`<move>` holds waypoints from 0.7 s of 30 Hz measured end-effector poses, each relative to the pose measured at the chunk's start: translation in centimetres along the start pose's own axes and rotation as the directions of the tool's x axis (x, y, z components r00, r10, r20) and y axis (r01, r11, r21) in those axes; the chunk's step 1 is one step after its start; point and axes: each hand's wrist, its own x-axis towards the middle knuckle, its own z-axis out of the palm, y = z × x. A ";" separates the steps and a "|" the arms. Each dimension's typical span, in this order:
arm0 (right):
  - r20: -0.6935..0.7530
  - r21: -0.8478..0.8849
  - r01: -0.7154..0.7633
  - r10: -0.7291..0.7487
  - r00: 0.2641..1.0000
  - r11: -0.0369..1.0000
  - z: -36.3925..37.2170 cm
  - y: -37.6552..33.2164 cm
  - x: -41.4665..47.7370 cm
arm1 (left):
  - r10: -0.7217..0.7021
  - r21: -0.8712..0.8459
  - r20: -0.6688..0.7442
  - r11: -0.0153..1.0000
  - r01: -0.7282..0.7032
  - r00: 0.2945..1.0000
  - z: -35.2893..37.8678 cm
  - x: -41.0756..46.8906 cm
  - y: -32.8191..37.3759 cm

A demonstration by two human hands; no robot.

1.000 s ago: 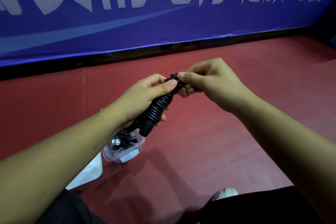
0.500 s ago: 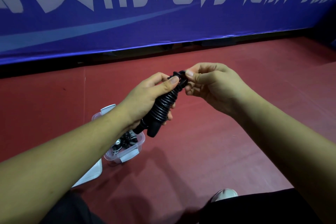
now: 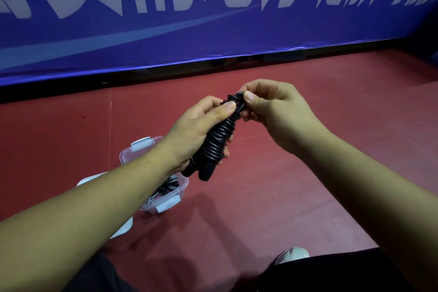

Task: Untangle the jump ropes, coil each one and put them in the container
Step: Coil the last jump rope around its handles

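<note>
A black jump rope (image 3: pixel 216 142) is wound tightly around its two black handles into a bundle. My left hand (image 3: pixel 196 130) grips the bundle around its middle, thumb pressed near the top end. My right hand (image 3: pixel 272 111) pinches the rope's loose end at the top of the bundle. Below my left forearm a clear plastic container (image 3: pixel 142 149) stands on the floor, with another coiled rope (image 3: pixel 166 188), black and white, inside it.
The red floor (image 3: pixel 260 185) spreads all around. A blue banner with white characters (image 3: pixel 189 19) runs across the back. The container's white lid (image 3: pixel 123 227) lies beside it on the left. My shoe tip (image 3: pixel 292 255) and dark trouser legs are at the bottom.
Both hands and the bundle have shifted slightly right and up. My right hand has worked the rope end around the top of the bundle. More of the container shows now.
</note>
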 end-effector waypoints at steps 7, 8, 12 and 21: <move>-0.008 -0.091 0.085 -0.086 0.996 0.992 -0.2 0.1 0.0 | 0.006 0.013 -0.007 1.000 -0.006 1.000 0.6 0.1 -0.1; 0.001 -0.064 0.077 -0.077 0.997 0.995 -0.3 0.2 -0.1 | -0.003 0.010 -0.004 1.000 0.003 1.000 0.6 0.1 0.0; -0.003 -0.068 0.051 -0.052 0.999 0.996 -0.3 -0.1 -0.3 | -0.025 0.009 -0.030 1.000 0.026 0.999 0.7 0.0 0.2; -0.010 -0.233 -0.011 0.009 1.000 0.972 -0.3 -0.3 -0.3 | -0.108 0.042 -0.056 0.993 0.111 0.993 0.5 0.3 -0.1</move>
